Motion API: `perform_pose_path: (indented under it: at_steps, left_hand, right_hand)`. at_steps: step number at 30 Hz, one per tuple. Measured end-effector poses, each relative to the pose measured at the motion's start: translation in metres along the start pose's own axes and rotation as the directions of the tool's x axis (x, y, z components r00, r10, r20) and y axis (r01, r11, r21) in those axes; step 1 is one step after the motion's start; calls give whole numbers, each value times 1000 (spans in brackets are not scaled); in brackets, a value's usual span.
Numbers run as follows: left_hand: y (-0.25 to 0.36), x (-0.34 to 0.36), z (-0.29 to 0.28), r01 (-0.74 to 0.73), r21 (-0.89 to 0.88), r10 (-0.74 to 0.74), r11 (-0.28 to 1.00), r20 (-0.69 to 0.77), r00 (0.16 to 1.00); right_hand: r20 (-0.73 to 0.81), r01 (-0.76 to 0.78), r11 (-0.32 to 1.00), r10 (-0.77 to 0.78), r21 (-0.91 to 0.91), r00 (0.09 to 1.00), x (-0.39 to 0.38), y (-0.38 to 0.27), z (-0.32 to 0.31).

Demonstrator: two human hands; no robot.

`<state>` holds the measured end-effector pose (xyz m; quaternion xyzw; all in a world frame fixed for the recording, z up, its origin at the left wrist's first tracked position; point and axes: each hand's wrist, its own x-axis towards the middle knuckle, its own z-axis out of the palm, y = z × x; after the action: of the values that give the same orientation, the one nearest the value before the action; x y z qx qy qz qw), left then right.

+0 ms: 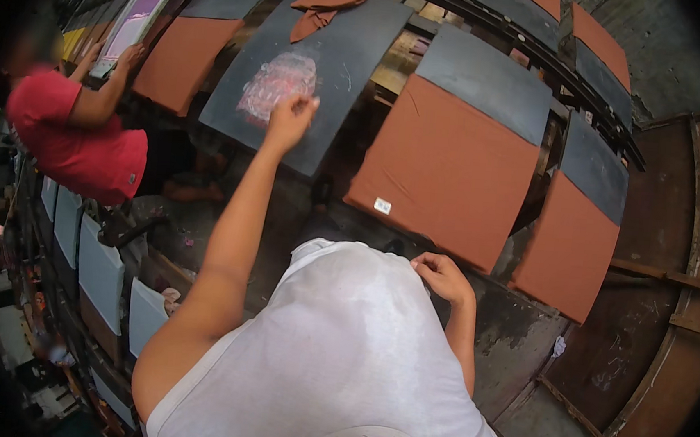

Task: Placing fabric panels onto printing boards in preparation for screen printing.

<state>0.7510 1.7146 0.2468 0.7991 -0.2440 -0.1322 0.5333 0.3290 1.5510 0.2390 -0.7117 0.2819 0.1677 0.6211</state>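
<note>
My left hand is stretched out over a dark grey board, its fingers curled together in a pinch. Whatever they hold, if anything, is too small to make out. Just beyond the hand, a smeared white and pink patch marks the board. A bunched brown cloth lies across the board's far edge. Close to my white sleeveless shirt, my right hand hangs with loosely bent fingers, partly hidden at the hem. It is nearest a board covered with flat brown fabric, which has a small white label.
More brown-fabric boards stand right and left. At the left, a person in a red shirt holds a framed screen. Pale boards line the lower left. A wooden panel wall rises on the right.
</note>
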Motion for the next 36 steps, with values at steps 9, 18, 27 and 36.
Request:
perform_pose_path:
  at_steps: [9, 18, 27, 36]
  left_hand:
    - [-39, 276, 25, -24, 663, 128, 748, -109, 986]
    - [-62, 352, 41, 126, 693, -69, 710, -110, 992]
    - [73, 186, 45, -406, 93, 415, 909, -125, 901]
    - [236, -30, 6, -71, -634, 357, 770, 335, 872]
  right_hand:
    - [-368, 96, 981, -28, 167, 929, 94, -86, 47]
    - [-448, -54, 980, 136, 193, 884, 87, -87, 65]
    - [-584, 197, 961, -49, 192, 810, 89, -105, -11]
    - [-278, 728, 595, -803, -341, 527, 79, -211, -86]
